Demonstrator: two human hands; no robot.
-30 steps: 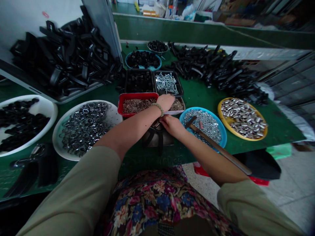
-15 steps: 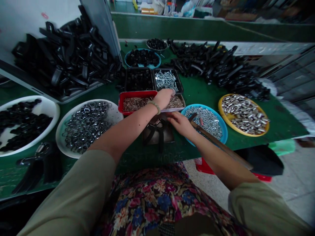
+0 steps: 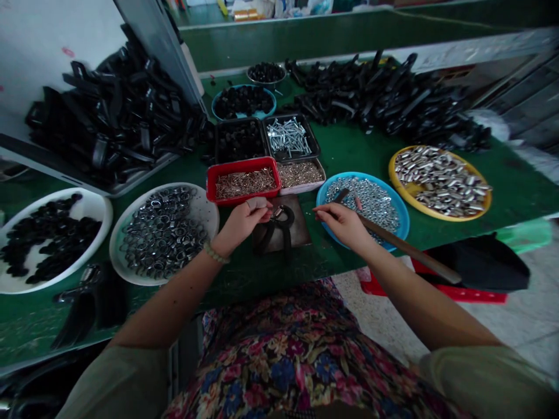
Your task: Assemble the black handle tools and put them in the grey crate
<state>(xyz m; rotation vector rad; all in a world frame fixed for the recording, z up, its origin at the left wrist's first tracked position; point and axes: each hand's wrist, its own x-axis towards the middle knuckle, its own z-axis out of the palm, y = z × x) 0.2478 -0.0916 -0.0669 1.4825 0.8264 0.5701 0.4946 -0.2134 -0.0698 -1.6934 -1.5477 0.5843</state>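
A black-handled tool (image 3: pixel 287 240) lies on a metal plate (image 3: pixel 301 218); the left hand (image 3: pixel 244 225) bunches its fingertips beside it, while the right hand (image 3: pixel 345 225) presses thumb and forefinger together (whether either holds anything, one cannot tell), before a red tray (image 3: pixel 247 198) farther left.

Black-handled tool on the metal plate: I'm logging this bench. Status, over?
Left hand close beside black-handled tool; right hand near blue basin, holdings unclear. Tool lies on metal plate. Hammer across basin.
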